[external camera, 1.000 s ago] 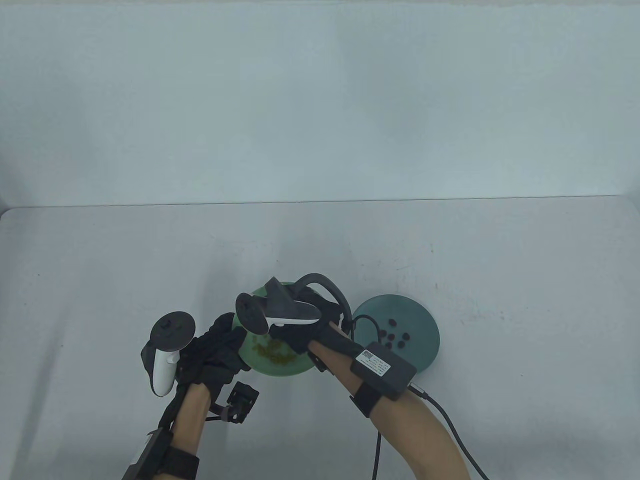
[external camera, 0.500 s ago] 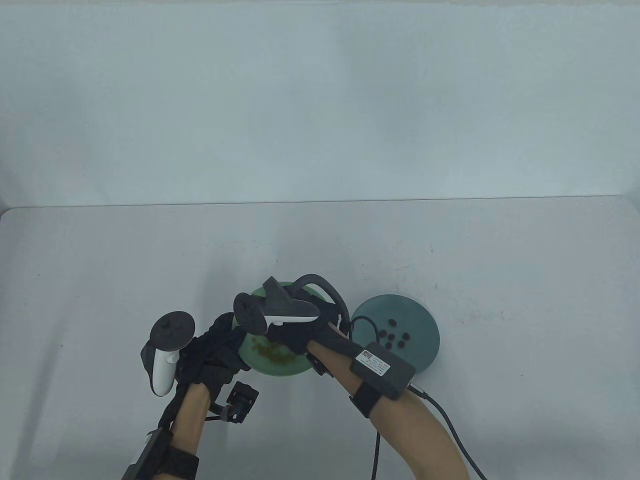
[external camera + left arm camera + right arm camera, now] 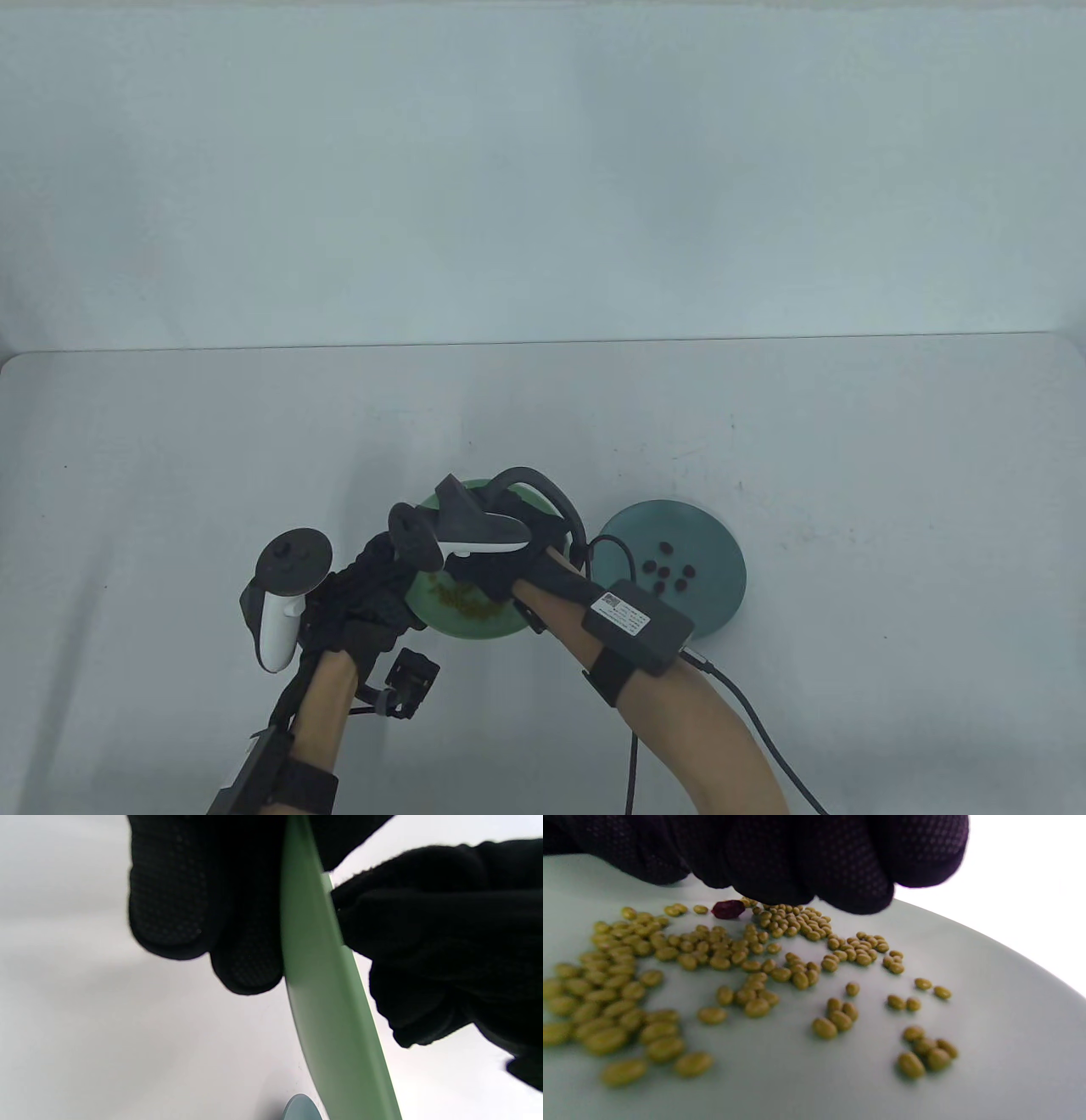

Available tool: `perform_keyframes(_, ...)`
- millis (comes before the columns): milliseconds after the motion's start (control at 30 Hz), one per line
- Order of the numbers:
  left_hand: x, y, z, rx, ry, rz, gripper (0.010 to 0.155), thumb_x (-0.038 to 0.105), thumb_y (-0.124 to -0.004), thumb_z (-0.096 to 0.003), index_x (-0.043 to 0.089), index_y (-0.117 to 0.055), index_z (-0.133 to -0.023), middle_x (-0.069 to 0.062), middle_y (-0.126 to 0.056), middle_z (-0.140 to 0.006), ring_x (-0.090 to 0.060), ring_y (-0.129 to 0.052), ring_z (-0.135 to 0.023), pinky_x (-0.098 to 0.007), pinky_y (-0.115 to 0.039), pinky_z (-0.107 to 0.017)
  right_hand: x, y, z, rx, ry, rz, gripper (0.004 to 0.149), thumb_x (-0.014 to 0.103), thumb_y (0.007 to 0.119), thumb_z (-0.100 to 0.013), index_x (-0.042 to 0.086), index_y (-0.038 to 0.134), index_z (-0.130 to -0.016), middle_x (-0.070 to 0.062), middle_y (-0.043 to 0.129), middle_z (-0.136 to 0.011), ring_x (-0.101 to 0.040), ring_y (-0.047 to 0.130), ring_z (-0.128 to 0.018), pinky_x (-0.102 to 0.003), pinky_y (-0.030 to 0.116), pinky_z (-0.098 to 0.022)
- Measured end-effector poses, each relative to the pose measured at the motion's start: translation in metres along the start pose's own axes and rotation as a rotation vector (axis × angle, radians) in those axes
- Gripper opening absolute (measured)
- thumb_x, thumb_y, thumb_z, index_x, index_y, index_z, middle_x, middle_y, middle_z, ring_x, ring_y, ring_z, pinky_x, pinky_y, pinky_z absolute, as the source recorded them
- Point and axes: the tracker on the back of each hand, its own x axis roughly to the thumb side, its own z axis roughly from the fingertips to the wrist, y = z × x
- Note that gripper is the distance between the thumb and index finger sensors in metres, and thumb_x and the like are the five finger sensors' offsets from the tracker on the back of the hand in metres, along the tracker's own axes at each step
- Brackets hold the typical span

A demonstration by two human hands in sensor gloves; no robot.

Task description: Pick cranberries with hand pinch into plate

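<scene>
A light green plate (image 3: 475, 626) holds many small green beans (image 3: 746, 959) and one dark red cranberry (image 3: 728, 909). My left hand (image 3: 373, 586) grips that plate's left rim; in the left wrist view the fingers (image 3: 169, 899) lie on one side of the rim (image 3: 335, 1018) and the thumb (image 3: 424, 925) on the other. My right hand (image 3: 501, 577) hangs over the beans, fingertips (image 3: 848, 895) pointing down just beside the cranberry, with nothing seen between them. To the right, a dark teal plate (image 3: 721, 543) carries several cranberries (image 3: 670, 577).
A black sensor box (image 3: 636, 624) with a cable (image 3: 764, 730) sits on my right forearm, close to the teal plate's near rim. The two plates stand side by side near the table's front middle. A corner of the teal plate (image 3: 299, 1109) shows in the left wrist view.
My right hand and forearm have shifted slightly left over the green plate. The left hand and both plates have stayed put.
</scene>
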Motion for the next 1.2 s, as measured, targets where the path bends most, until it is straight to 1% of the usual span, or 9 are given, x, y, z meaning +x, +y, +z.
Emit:
perform_keyframes(367,0.000,0.001,0.000,-0.001,-0.001,-0.014,0.057,0.021,-0.068,-0.0584,-0.004,-0.050,-0.106,-0.019,-0.084,-0.082,-0.021,-0.111,-0.050,-0.036,-0.095,-0.042,0.005,0.006,-0.003,0.010,-0.004,0.058,0.044,0.046,0.076,-0.052,0.024,0.082,-0.090,0.012,0.093,-0.049,-0.008,0.097,-0.040,-0.033,0.087,-0.039)
perform_keyframes(733,-0.001,0.002,0.001,0.001,0.000,0.008,0.057,0.021,-0.068,-0.0583,-0.005,-0.050,-0.106,-0.019,-0.084,-0.082,-0.021,-0.111,-0.050,-0.036,-0.095,-0.042,0.011,0.006,0.001,-0.014,-0.032,0.118,0.045,0.045,0.076,-0.052,0.024,0.081,-0.091,0.012,0.093,-0.048,-0.008,0.097,-0.039,-0.033,0.087,-0.039)
perform_keyframes(1000,-0.001,0.003,0.001,0.003,-0.002,0.010,0.057,0.021,-0.068,-0.0584,-0.005,-0.050,-0.106,-0.019,-0.084,-0.082,-0.021,-0.111,-0.050,-0.036,-0.096,-0.042,0.009,0.008,-0.001,0.035,-0.054,0.072,0.047,0.045,0.077,-0.051,0.019,0.081,-0.089,0.012,0.093,-0.048,-0.008,0.096,-0.040,-0.033,0.087,-0.040)
perform_keyframes(1200,-0.001,0.003,0.001,0.006,0.000,0.005,0.057,0.021,-0.068,-0.0583,-0.005,-0.050,-0.106,-0.019,-0.084,-0.082,-0.021,-0.111,-0.050,-0.036,-0.095,-0.042,0.009,0.008,-0.001,0.044,-0.065,0.056,0.047,0.045,0.078,-0.051,0.018,0.082,-0.089,0.012,0.093,-0.048,-0.007,0.096,-0.039,-0.033,0.087,-0.040)
